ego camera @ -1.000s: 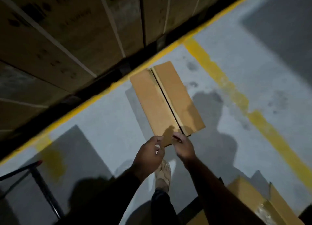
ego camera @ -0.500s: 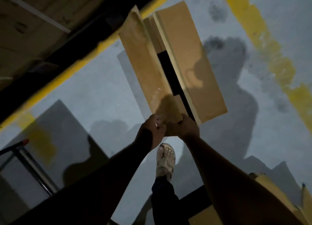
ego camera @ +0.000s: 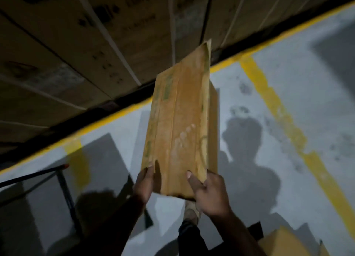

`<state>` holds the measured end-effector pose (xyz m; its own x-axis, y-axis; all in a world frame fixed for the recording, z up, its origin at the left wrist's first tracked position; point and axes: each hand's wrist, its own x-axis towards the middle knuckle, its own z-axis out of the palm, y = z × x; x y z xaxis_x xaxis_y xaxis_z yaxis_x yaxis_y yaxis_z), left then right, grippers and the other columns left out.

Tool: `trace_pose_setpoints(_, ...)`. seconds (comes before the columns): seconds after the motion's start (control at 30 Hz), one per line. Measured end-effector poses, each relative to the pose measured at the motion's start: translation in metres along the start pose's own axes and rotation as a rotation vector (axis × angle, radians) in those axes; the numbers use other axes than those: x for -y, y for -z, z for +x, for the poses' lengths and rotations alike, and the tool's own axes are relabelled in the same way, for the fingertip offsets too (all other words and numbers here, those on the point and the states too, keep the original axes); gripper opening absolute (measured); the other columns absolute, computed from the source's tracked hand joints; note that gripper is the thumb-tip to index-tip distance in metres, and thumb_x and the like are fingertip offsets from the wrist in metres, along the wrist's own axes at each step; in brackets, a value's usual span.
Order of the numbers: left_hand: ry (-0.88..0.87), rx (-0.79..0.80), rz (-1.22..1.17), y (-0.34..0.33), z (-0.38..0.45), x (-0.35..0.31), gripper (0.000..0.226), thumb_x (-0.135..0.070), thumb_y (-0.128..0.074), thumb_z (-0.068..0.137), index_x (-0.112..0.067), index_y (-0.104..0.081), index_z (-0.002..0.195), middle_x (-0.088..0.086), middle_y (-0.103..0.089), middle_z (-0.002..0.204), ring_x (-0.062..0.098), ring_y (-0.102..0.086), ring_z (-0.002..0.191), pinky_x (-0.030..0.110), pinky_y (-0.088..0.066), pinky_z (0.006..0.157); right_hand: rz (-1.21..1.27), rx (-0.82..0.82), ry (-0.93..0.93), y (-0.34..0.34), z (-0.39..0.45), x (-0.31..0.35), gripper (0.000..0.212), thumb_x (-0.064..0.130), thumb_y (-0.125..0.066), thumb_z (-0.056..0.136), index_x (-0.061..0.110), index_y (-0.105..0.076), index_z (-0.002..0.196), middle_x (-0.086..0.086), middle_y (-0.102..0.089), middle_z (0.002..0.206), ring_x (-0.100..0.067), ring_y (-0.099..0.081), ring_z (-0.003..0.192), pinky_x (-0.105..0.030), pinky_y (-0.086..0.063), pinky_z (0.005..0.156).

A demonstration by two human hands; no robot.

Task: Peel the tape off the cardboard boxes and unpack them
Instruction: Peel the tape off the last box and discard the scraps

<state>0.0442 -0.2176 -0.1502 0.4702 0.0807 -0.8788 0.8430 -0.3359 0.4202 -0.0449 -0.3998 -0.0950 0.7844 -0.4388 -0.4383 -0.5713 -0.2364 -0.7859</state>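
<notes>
The left hand [ego camera: 147,180] and right hand [ego camera: 208,192] each grip the near end of the cardboard box [ego camera: 178,125], held tilted above the floor [ego camera: 288,102]; steady both corners before peeling any remaining tape.

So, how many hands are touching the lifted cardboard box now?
2. The left hand holds the near left corner of the cardboard box, and the right hand holds its near right corner, thumb on top. The fingers underneath are hidden.
</notes>
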Motion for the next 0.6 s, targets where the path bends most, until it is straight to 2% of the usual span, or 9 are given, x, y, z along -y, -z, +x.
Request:
trace_pose_setpoints(0.07, -0.055, -0.043, -0.062, 0.055, 0.016, 0.036, 0.079, -0.088, -0.053, 0.080, -0.024, -0.067, 0.125, 0.005, -0.070, 0.127, 0.024, -0.069, 0.110, 0.040, -0.054, 0.096, 0.028, 0.079, 0.048, 0.003, -0.050, 0.052, 0.025, 0.038, -0.072, 0.095, 0.019, -0.075, 0.079, 0.006, -0.074, 0.071, -0.010, -0.071, 0.068, -0.035, -0.057, 0.061)
trace_pose_setpoints(0.17, -0.020, 0.029, -0.194, 0.140, -0.006, 0.059, 0.100, -0.104, -0.053, 0.054, -0.032, -0.073, 0.121, 0.007, -0.075, 0.120, 0.034, -0.074, 0.103, 0.058, -0.056, 0.094, 0.009, 0.133, 0.202, 0.008, -0.133, 0.125, 0.037, 0.032, -0.074, 0.095, 0.030, -0.062, 0.060, 0.011, -0.063, 0.058, -0.004, -0.061, 0.054, -0.026, -0.044, 0.050)
trace_pose_setpoints(0.23, 0.006, 0.118, -0.255, 0.181, -0.086, 0.046, 0.086, -0.097, -0.049, 0.070, -0.030, -0.077, 0.115, 0.009, -0.077, 0.113, 0.035, -0.074, 0.105, 0.062, -0.054, 0.096, 0.031, 0.167, 0.278, 0.004, -0.194, 0.168, 0.041, 0.029, -0.075, 0.095, 0.026, -0.058, 0.058, 0.010, -0.057, 0.055, -0.004, -0.059, 0.055, -0.024, -0.046, 0.053)
trace_pose_setpoints(0.3, -0.086, 0.086, -0.331, 0.220, -0.176, 0.033, 0.070, -0.082, -0.042, 0.090, -0.025, -0.079, 0.107, 0.008, -0.079, 0.103, 0.034, -0.074, 0.100, 0.059, -0.055, 0.096, 0.083, 0.180, 0.281, -0.006, -0.259, 0.207, 0.041, 0.037, -0.076, 0.093, 0.008, -0.065, 0.065, -0.006, -0.063, 0.060, -0.026, -0.070, 0.059, -0.043, -0.060, 0.058)
trace_pose_setpoints(0.33, -0.140, 0.008, -0.342, 0.241, -0.208, 0.035, 0.068, -0.080, -0.042, 0.092, -0.024, -0.079, 0.101, 0.007, -0.079, 0.098, 0.033, -0.074, 0.096, 0.057, -0.056, 0.095, 0.113, 0.191, 0.292, -0.011, -0.290, 0.226, 0.045, 0.040, -0.077, 0.091, 0.002, -0.067, 0.070, -0.015, -0.066, 0.064, -0.037, -0.072, 0.063, -0.054, -0.061, 0.058)
trace_pose_setpoints(0.37, -0.189, -0.077, -0.356, 0.264, -0.238, 0.037, 0.069, -0.081, -0.043, 0.089, -0.022, -0.079, 0.096, 0.006, -0.078, 0.096, 0.032, -0.072, 0.093, 0.055, -0.056, 0.095, 0.149, 0.200, 0.315, -0.016, -0.319, 0.247, 0.044, 0.040, -0.077, 0.089, -0.001, -0.070, 0.075, -0.017, -0.070, 0.069, -0.040, -0.073, 0.068, -0.056, -0.062, 0.060)
trace_pose_setpoints(0.47, -0.298, -0.199, -0.471, 0.336, -0.320, 0.043, 0.065, -0.079, -0.047, 0.083, -0.023, -0.079, 0.088, 0.005, -0.077, 0.092, 0.031, -0.071, 0.087, 0.054, -0.058, 0.090, 0.138, 0.171, 0.445, -0.032, -0.395, 0.323, 0.024, 0.037, -0.074, 0.086, 0.014, -0.081, 0.088, -0.001, -0.079, 0.083, -0.019, -0.077, 0.081, -0.038, -0.062, 0.068)
trace_pose_setpoints(0.53, -0.395, -0.148, -0.574, 0.382, -0.364, 0.048, 0.057, -0.073, -0.049, 0.088, -0.025, -0.080, 0.088, 0.006, -0.078, 0.092, 0.031, -0.073, 0.088, 0.056, -0.059, 0.087, 0.183, 0.172, 0.503, -0.044, -0.440, 0.368, 0.020, 0.036, -0.075, 0.081, 0.017, -0.079, 0.084, 0.001, -0.077, 0.078, -0.013, -0.075, 0.075, -0.031, -0.057, 0.064)
trace_pose_setpoints(0.6, -0.512, 0.005, -0.681, 0.429, -0.405, 0.053, 0.057, -0.073, -0.048, 0.089, -0.028, -0.080, 0.103, 0.008, -0.078, 0.103, 0.032, -0.074, 0.096, 0.057, -0.059, 0.089, 0.252, 0.186, 0.555, -0.058, -0.476, 0.404, 0.022, 0.034, -0.076, 0.076, 0.013, -0.077, 0.081, -0.005, -0.074, 0.072, -0.014, -0.072, 0.070, -0.033, -0.057, 0.061)
